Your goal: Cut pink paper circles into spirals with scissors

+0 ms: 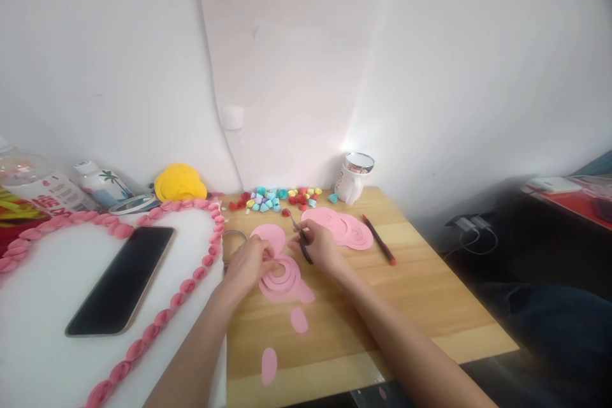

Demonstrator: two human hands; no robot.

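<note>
Though half-closed, hands (319,245): scissors (305,248) (right), paper (282,275).

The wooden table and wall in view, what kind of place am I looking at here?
Probably a home craft corner: a wooden table holds pink paper cutouts, a white board carries a heart outline of pink paper rolls, and the right hand holds scissors.

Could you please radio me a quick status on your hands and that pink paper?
Left hand gripping pink paper spiral. Right hand holding scissors. Two loose pink ovals between the forearms, clear of both hands.
</note>
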